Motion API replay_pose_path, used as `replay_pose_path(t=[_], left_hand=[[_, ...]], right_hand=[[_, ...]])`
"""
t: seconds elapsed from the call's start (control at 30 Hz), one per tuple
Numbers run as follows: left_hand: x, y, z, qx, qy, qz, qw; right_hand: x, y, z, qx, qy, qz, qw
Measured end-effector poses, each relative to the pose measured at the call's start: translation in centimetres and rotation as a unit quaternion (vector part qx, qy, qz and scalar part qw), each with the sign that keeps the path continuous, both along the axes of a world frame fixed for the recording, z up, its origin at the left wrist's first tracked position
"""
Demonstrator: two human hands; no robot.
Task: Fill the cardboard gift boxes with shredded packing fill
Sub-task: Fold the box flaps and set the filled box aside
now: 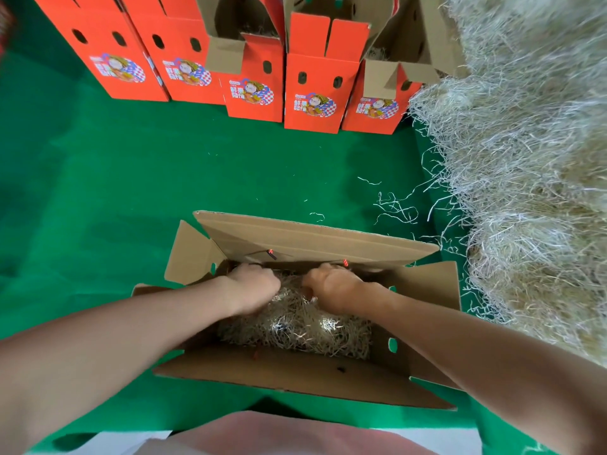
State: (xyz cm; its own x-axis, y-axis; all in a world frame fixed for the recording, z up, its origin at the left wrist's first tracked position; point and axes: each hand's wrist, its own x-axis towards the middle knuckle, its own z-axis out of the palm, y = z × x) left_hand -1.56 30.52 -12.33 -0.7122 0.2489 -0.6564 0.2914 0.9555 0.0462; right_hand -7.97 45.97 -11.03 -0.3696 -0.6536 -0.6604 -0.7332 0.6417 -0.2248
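An open cardboard gift box (315,239) stands on the green cloth right in front of me, its flaps spread outward. Pale shredded fill (295,330) lies inside it. Both my hands are down inside the box at its far side. My left hand (254,285) and my right hand (330,284) are curled into the fill, fingers buried in the shreds and hidden from view. A large heap of the same shredded fill (525,178) rises at the right.
A row of several orange printed gift boxes (253,93) stands at the back, some with open tops and fill showing inside. Loose shreds (394,208) lie on the green cloth (131,192) between the heap and my box.
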Motion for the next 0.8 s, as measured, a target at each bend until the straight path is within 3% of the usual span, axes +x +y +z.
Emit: replay_pose_path(t=[0.07, 0.13, 0.2, 0.27, 0.43, 0.6, 0.67, 0.73, 0.8], left_hand=[[-0.3, 0.1, -0.4, 0.019, 0.051, -0.002, 0.998], [-0.4, 0.3, -0.7, 0.056, 0.044, 0.005, 0.997], [0.0, 0.6, -1.3, 0.103, -0.010, 0.043, 0.994], [0.5, 1.1, -1.4, 0.120, -0.062, 0.045, 0.990], [0.8, 1.7, -1.5, 0.117, -0.088, -0.056, 0.988], [1.6, 2.6, -2.6, -0.028, -0.085, -0.279, 0.956], [1.7, 2.1, -3.0, -0.019, -0.061, -0.263, 0.963], [1.5, 1.5, -2.7, 0.064, -0.063, -0.118, 0.989], [1.2, 1.5, -2.1, 0.156, -0.086, 0.036, 0.983]], right_hand=[[0.4, 0.7, 0.0, 0.078, 0.013, 0.070, 0.994], [1.3, 1.6, -0.9, 0.164, -0.040, 0.129, 0.977], [2.3, 2.0, -1.7, 0.187, -0.125, 0.101, 0.969], [2.8, 1.8, -1.8, 0.141, -0.147, 0.044, 0.978], [2.4, 1.6, -1.2, 0.055, 0.029, 0.026, 0.998], [2.6, 2.5, -1.3, 0.083, -0.027, 0.095, 0.992], [2.9, 2.6, -1.4, 0.076, -0.024, 0.078, 0.994], [2.9, 2.4, -1.1, 0.039, -0.010, 0.017, 0.999], [2.9, 2.0, -0.9, 0.004, -0.015, -0.059, 0.998]])
